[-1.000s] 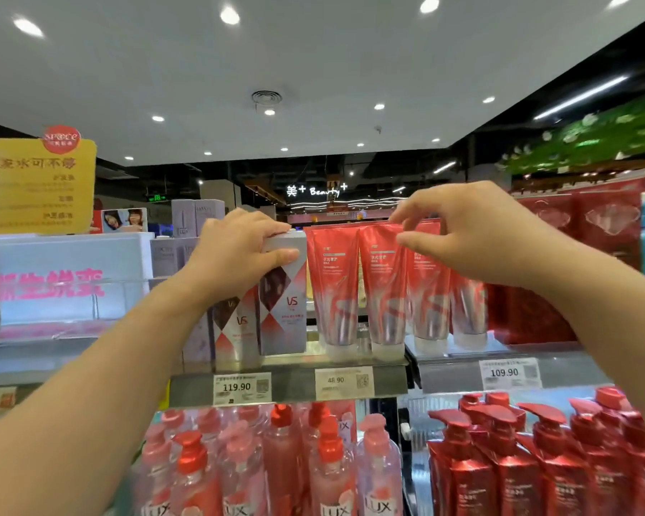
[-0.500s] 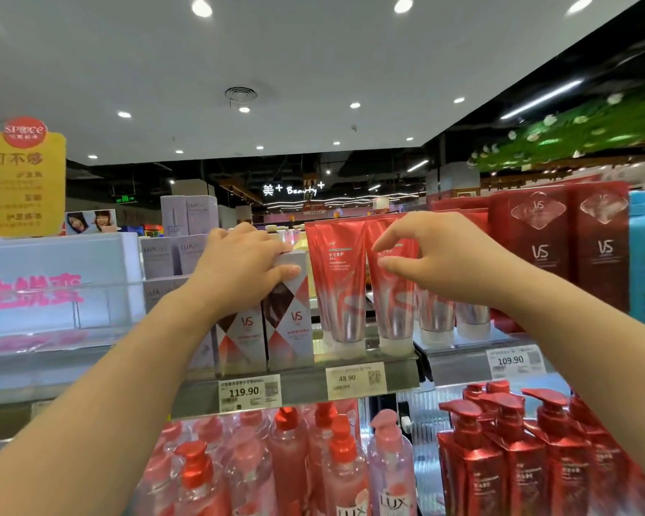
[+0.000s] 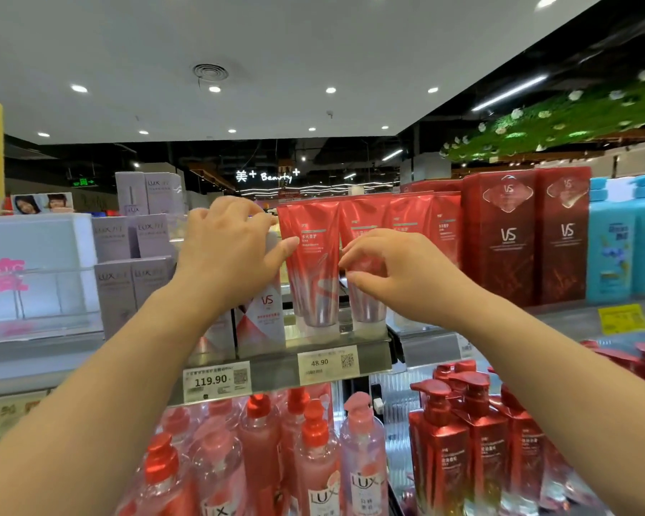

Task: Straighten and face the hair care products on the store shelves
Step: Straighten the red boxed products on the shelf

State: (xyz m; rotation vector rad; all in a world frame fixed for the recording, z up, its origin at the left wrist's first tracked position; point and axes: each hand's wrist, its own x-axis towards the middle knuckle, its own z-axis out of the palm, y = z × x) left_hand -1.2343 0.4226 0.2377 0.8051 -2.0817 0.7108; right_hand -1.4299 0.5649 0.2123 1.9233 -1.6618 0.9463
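Tubes (image 3: pixel 315 262) upright on shelf (image 3: pixel 336 344); left hand (image 3: pixel 228 251) clasps VS box (image 3: pixel 261 322), right hand (image 3: pixel 395 270) pinches second tube (image 3: pixel 365 303); nudging risks toppling neighbours.

Single head view, eye level, facing shelf (image 3: pixel 276 370) straight on, close; ceiling fills upper half.

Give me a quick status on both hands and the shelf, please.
Left hand gripping top of VS box. Right hand pinching second red tube. First red tube upright between them. Nothing blocking.
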